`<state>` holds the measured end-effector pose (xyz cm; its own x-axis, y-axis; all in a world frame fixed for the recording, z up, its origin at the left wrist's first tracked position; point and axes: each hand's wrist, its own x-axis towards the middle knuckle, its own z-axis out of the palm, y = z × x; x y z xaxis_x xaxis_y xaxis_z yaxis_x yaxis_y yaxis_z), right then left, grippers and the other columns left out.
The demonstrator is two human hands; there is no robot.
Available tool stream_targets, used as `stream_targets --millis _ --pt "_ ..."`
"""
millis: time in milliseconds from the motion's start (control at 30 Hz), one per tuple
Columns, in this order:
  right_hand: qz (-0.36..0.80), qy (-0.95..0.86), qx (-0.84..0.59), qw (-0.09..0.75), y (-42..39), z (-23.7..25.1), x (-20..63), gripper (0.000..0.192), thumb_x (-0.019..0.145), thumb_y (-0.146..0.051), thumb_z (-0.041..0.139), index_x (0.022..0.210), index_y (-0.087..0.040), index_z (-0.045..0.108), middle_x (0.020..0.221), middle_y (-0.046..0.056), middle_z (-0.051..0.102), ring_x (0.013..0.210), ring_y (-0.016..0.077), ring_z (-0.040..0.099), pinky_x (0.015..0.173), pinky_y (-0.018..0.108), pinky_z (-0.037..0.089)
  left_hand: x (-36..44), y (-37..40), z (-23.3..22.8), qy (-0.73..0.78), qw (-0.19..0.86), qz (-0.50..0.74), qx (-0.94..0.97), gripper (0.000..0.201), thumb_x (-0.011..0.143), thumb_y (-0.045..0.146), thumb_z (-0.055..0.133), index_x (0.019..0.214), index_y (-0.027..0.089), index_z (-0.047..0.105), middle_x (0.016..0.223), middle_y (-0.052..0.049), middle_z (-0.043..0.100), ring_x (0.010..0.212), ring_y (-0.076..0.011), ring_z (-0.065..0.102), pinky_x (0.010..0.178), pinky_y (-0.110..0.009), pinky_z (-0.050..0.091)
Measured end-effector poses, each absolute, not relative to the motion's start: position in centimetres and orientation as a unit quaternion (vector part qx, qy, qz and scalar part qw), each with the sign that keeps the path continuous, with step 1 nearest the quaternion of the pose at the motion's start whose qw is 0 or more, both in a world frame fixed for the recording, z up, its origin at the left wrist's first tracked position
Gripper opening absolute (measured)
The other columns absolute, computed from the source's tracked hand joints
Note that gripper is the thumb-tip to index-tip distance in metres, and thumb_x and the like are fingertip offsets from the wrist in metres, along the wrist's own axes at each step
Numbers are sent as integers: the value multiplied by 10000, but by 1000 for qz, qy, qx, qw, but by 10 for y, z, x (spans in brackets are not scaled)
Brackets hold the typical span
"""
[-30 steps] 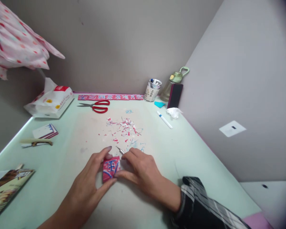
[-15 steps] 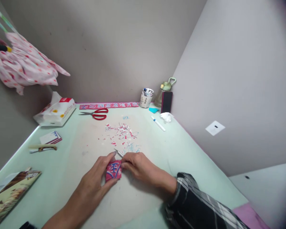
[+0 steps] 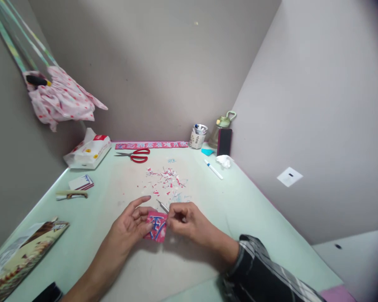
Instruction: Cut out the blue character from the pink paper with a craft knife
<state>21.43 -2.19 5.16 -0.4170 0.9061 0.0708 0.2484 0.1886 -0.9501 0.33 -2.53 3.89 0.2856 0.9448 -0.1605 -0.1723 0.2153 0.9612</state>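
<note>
A small pink paper square [image 3: 157, 226] with blue and white marks is held between both hands, slightly lifted off the pale green table [image 3: 258, 218]. My left hand [image 3: 130, 224] supports its left edge with thumb and fingers, the index finger stretched out. My right hand [image 3: 185, 220] pinches its upper right edge and also holds a thin metal craft knife [image 3: 163, 205], whose tip points up-left. A plaid sleeve covers my right forearm.
Paper scraps [image 3: 165, 178] lie just beyond the hands. Farther back are red scissors [image 3: 135, 155], a pink paper strip [image 3: 151, 145], a pen cup [image 3: 198, 136], a bottle, a dark phone [image 3: 224, 141], a white pen [image 3: 213, 169]. At left: tissue pack [image 3: 88, 151], cards, clip, booklet [image 3: 22, 256].
The paper square has been lifted and tilted off the table, both hands now pinching it. My left index finger has spread away. The camera view has risen and shifted slightly.
</note>
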Motion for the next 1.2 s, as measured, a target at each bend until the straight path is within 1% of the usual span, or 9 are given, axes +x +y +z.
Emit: stream_targets --millis 100,233,367,433,500,667,833,1067,1200 --pt "538 -662 -392 345 -21 57 217 216 815 -286 618 647 -185 528 576 -68 435 535 79 355 518 213 314 0 -25 44 405 676 434 437 678 778 403 834 1361 245 525 1028 -30 679 865 -168 676 759 -270 543" --pt "576 -639 -375 346 -20 60 218 280 829 -377 669 656 -166 604 585 -44 492 537 86 401 529 228 341 -11 -18 51 428 653 482 397 604 815 372 813 1343 256 542 1048 2 665 867 -102 633 767 -182 488" --pt "517 -647 -419 373 -21 50 213 218 872 -347 697 955 -157 766 660 -19 583 605 114 457 580 248 375 -17 -14 55 426 665 483 378 606 811 368 813 1350 255 558 1033 -1 689 858 -114 643 770 -195 485" --pt "437 -676 -446 392 -21 44 211 275 891 -266 668 1139 -177 746 793 12 661 663 127 502 622 263 407 -14 -15 55 421 676 472 377 607 802 370 817 1344 254 570 1045 -12 707 874 -136 658 792 -222 493" --pt "387 -696 -453 401 -21 41 210 322 915 -233 627 1222 -183 709 919 45 695 716 135 539 666 280 436 -11 -16 54 421 682 464 377 595 806 375 813 1339 257 577 1052 -15 714 897 -147 664 810 -235 492" --pt "490 -645 -431 398 -22 45 208 343 968 -400 619 1218 -169 663 788 -12 623 611 101 500 606 255 438 -5 -18 50 428 690 436 389 590 820 410 795 1342 257 566 1029 -13 725 903 -161 674 806 -257 488" --pt "626 -555 -379 396 -24 43 202 443 851 -494 766 1130 -171 647 734 -34 613 534 83 526 523 223 447 0 -20 43 418 693 415 415 604 829 430 782 1350 258 531 1137 -41 721 963 -187 686 880 -302 486" --pt "633 -529 -379 418 -27 40 199 440 851 -514 772 1091 -165 654 714 -14 645 603 112 605 610 256 517 1 -16 25 387 697 400 452 672 738 418 852 1309 244 544 1076 -60 710 958 -222 694 857 -339 496" --pt "635 -534 -384 405 -29 40 198 424 859 -503 761 1099 -170 658 745 -5 651 627 121 618 621 266 522 2 -16 19 379 692 404 463 629 750 407 831 1292 247 554 1059 -60 697 938 -222 694 835 -348 503"
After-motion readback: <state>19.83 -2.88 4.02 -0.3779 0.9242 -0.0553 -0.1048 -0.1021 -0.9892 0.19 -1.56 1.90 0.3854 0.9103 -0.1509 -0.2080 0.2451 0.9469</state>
